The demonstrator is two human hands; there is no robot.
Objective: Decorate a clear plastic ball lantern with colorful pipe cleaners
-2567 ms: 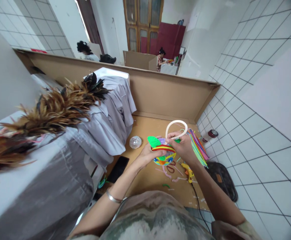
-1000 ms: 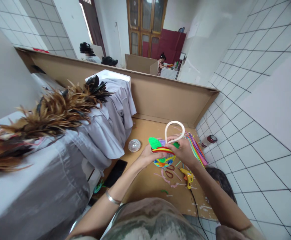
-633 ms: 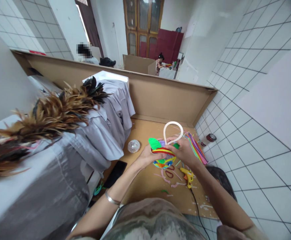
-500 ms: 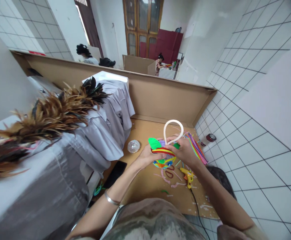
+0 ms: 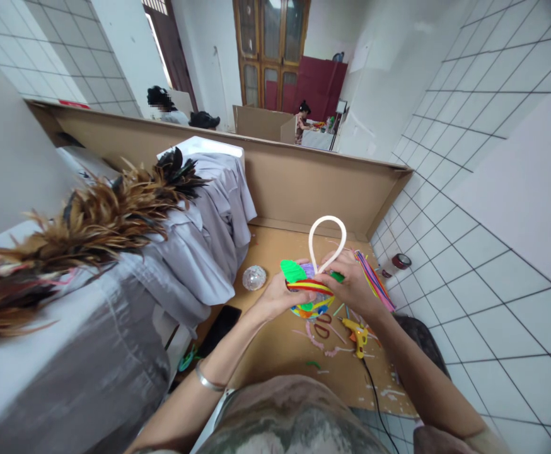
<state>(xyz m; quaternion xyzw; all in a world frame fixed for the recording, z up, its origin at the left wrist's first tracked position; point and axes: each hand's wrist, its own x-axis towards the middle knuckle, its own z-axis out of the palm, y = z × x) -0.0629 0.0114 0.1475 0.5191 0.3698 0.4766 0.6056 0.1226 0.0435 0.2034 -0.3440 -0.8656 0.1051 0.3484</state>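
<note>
Sitting a little right of the frame's centre, the colourful craft piece shows a red and yellow band, with a green leaf standing up at its left; whether its base touches the worktop cannot be told. The left hand is closed around the piece's left side, thumb across the front. The right hand pinches the low end of a white loop where it meets the piece, its teardrop rising above the fingers.

To do this well, I would keep the left grip firm but light so the band does not bend, and press both ends of the loop together at the base, holding them motionless so the teardrop stands straight.

Just below the right hand lies a yellow glue gun, its cord running to the lower edge; forearm and cord should stay apart. Red loops lie below the piece, coloured stems to its right, a clear faceted ball to its left.
</note>
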